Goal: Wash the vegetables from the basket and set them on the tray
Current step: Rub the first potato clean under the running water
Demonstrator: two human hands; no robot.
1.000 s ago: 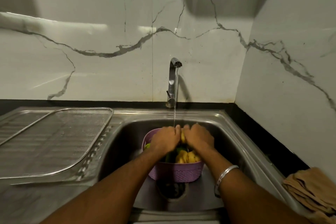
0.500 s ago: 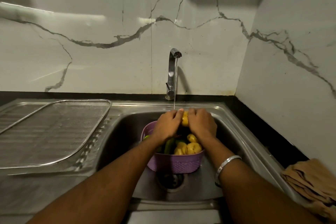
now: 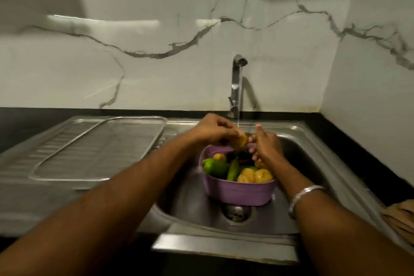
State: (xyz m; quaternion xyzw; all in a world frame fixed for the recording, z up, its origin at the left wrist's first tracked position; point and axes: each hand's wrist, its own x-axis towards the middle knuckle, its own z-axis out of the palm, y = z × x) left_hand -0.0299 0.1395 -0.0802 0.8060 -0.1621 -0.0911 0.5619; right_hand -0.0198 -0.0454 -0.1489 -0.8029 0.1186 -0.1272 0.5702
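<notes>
A purple basket (image 3: pixel 237 192) stands in the sink bowl (image 3: pixel 192 206) over the drain, holding several yellow and green vegetables (image 3: pixel 226 169). My left hand (image 3: pixel 212 131) grips a yellow vegetable (image 3: pixel 240 140) above the basket's far rim, under the thin stream of water from the tap (image 3: pixel 237 87). My right hand (image 3: pixel 266 145) is just to the right of that vegetable, fingers loosely bent and touching it. The mesh tray (image 3: pixel 100 148) lies on the drainboard to the left with nothing on it.
A black counter runs behind the steel sink along marble walls. A folded tan cloth (image 3: pixel 401 219) lies on the counter at the far right. The drain (image 3: pixel 237 212) shows in front of the basket.
Both hands have lifted with the yellow vegetable, higher above the basket. My right hand has loosened its hold and drawn slightly away, while the left keeps the grip. The view has tilted a little.
</notes>
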